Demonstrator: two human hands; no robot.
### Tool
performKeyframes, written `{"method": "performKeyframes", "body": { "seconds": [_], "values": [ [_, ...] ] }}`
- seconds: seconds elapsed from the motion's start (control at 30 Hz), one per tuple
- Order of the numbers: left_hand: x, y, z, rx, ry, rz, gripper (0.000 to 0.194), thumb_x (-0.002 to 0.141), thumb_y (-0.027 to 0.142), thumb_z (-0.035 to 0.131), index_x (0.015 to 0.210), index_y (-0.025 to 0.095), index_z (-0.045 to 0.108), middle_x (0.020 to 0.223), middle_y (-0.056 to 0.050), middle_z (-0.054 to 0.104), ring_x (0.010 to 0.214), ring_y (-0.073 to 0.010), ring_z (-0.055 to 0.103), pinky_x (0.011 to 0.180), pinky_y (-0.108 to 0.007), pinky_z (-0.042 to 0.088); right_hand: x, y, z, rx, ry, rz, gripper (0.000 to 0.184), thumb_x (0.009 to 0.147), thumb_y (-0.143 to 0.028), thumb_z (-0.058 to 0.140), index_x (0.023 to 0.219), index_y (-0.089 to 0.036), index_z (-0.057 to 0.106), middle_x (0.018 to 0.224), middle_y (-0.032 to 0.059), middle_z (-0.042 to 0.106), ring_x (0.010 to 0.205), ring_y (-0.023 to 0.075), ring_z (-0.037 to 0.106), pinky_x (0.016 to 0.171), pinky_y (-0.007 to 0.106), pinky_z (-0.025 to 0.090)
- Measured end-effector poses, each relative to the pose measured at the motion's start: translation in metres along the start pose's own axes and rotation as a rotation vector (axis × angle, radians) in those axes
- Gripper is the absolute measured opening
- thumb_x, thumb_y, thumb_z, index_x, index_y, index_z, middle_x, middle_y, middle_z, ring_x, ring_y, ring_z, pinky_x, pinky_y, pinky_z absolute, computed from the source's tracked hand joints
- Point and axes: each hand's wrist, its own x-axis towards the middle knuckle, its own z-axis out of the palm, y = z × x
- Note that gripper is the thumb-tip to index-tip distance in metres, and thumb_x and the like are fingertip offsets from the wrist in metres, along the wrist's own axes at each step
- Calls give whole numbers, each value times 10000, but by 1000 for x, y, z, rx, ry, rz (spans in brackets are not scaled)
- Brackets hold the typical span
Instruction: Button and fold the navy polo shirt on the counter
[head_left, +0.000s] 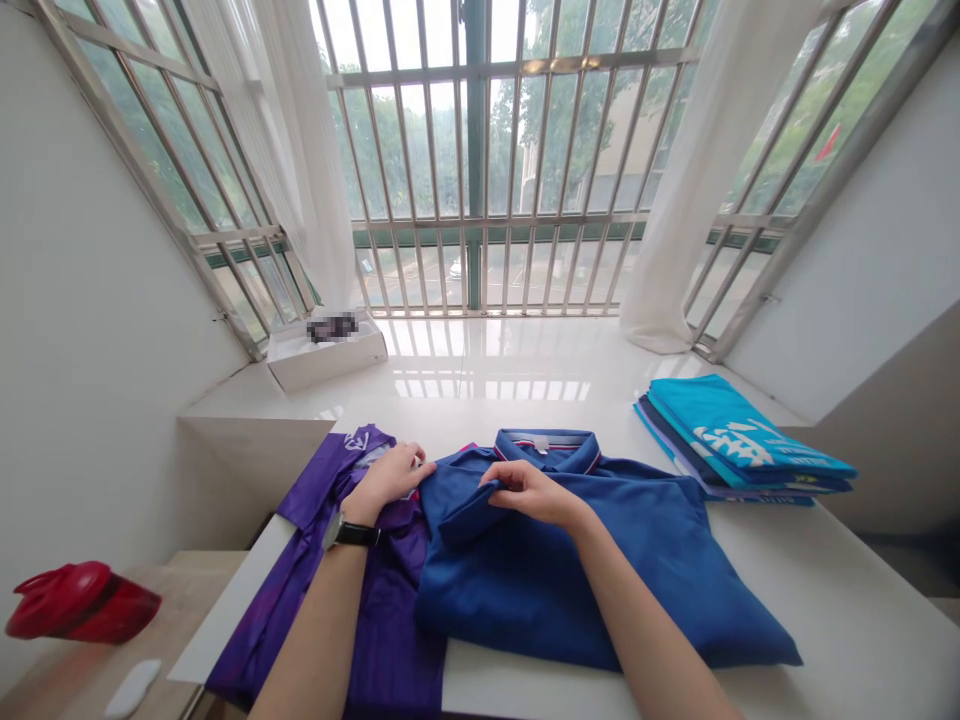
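A blue polo shirt (607, 560) lies spread on the white table, its collar (551, 450) away from me and trimmed in red and white. My right hand (529, 493) pinches a raised fold of it near the left sleeve, thumb and fingers closed on the cloth. Over a purple jersey (397, 630) to the left is my left hand (394, 472), wearing a black-strapped watch (351, 532). Its fingers are slightly apart, with the tips touching the polo shirt's left shoulder edge. The jersey lies rumpled, partly under the polo shirt.
A stack of folded shirts (750, 435), bright blue on top, sits at the table's right. On the window ledge (480, 350) stands a white box (330, 362) with a blurred item on it. A red shaker bottle (82, 602) lies at lower left, beside a white object (133, 688).
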Motion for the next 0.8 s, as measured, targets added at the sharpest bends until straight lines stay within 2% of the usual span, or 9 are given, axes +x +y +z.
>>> {"method": "performKeyframes", "body": {
  "seconds": [0.23, 0.37, 0.5, 0.67, 0.8],
  "values": [
    [-5, 7, 5, 78, 27, 2, 305, 852, 486, 590, 875, 183, 615, 896, -94, 653, 857, -242, 613, 720, -285, 394, -5, -7, -6, 59, -57, 53, 372, 743, -481, 777, 917, -168, 676, 830, 4, 661, 778, 134, 607, 784, 296, 501],
    [-6, 14, 4, 28, 37, 3, 222, 857, 418, 589, 832, 201, 552, 802, -45, 637, 767, -208, 594, 649, -273, 354, -3, -5, -3, 68, -42, 47, 373, 745, -478, 777, 922, -166, 673, 832, 3, 661, 782, 133, 604, 788, 297, 494],
    [-5, 19, 4, 0, 39, -32, 159, 870, 375, 570, 870, 222, 526, 745, -9, 627, 724, -197, 604, 617, -264, 338, -2, -3, -2, 27, -8, 21, 370, 757, -489, 763, 928, -173, 677, 832, 3, 658, 786, 142, 602, 773, 298, 492],
    [-2, 25, 6, 9, 131, -38, 144, 874, 344, 551, 933, 214, 535, 766, -31, 644, 746, -214, 630, 640, -272, 365, -3, -7, -2, -38, 35, -13, 344, 775, -481, 741, 931, -181, 682, 845, 6, 643, 800, 152, 594, 759, 296, 485],
    [-3, 34, 7, -148, 206, 3, 176, 845, 302, 564, 992, 207, 548, 694, 5, 616, 659, -183, 610, 628, -265, 396, -3, -12, 0, -77, 73, -36, 297, 789, -448, 725, 923, -186, 686, 855, 10, 647, 825, 164, 592, 784, 306, 482]
  ]
}}
